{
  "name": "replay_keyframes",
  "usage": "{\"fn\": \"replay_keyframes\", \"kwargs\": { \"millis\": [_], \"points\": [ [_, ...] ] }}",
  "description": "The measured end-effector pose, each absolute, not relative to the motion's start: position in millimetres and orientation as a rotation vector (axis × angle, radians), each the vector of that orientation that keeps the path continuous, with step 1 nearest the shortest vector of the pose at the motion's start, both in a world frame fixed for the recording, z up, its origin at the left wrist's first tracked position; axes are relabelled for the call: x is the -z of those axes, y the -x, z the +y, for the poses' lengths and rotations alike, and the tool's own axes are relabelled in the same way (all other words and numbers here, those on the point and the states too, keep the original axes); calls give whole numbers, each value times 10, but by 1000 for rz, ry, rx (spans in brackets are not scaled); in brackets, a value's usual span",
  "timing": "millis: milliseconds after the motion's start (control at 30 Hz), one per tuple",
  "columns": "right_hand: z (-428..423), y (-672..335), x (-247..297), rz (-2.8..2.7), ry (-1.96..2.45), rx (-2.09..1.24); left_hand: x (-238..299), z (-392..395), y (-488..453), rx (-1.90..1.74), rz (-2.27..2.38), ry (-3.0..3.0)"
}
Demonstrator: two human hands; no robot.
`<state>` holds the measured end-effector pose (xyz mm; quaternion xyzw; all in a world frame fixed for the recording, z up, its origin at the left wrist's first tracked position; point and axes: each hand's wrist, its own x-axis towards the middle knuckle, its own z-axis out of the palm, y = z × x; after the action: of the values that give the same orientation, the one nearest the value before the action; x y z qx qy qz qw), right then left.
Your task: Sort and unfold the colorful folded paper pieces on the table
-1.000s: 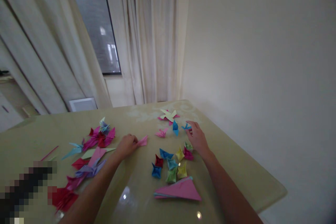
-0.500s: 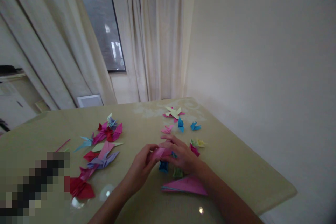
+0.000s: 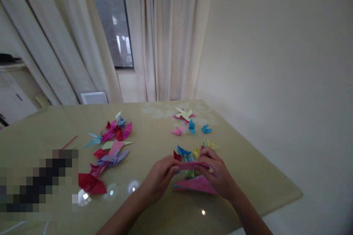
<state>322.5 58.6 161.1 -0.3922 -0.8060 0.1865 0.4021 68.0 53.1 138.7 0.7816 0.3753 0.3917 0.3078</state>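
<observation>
Between my two hands a narrow folded strip of pink paper (image 3: pixel 188 166) is held level above the table. My left hand (image 3: pixel 162 174) pinches its left end between thumb and fingers. At the right end my right hand (image 3: pixel 216 170) grips it, fingers curled over the top. Just behind and below the strip are small folded paper pieces: a blue one (image 3: pixel 184 150), a dark red one (image 3: pixel 177 156) and a green one (image 3: pixel 189 174), partly hidden. A larger pink folded paper (image 3: pixel 194 185) lies on the table under my hands.
Left on the table (image 3: pixel 154 125) lies a group of origami pieces, among them a purple one (image 3: pixel 114 158) and a red one (image 3: pixel 92 184). Farther back are a pale yellow paper star (image 3: pixel 184 114) and blue pieces (image 3: pixel 206 129). A wall (image 3: pixel 264 80) borders the right side.
My hands have moved apart and a little right. The pink paper now shows as a long thin strip stretched between them. Small blue, red and yellow pieces behind have come into view.
</observation>
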Motion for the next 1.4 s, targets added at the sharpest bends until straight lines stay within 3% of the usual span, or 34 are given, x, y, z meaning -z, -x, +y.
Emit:
{"fn": "replay_keyframes", "kwargs": {
  "millis": [333, 633, 1067, 1400],
  "points": [
    [194, -3485, -1171, -1871, 1237, -566, -1133, 370, -964, -726, 1139, -2692],
    [263, -3416, -968, -1855, 1282, -339, -975, 405, -1017, -649, 1149, -2922],
    [197, -3367, -1028, -2076, 1470, -421, -895, 459, -985, -525, 1142, -2910],
    [216, -3361, -1017, -2124, 1429, -389, -1151, 461, -952, -345, 1202, -2616]
  ]
}}
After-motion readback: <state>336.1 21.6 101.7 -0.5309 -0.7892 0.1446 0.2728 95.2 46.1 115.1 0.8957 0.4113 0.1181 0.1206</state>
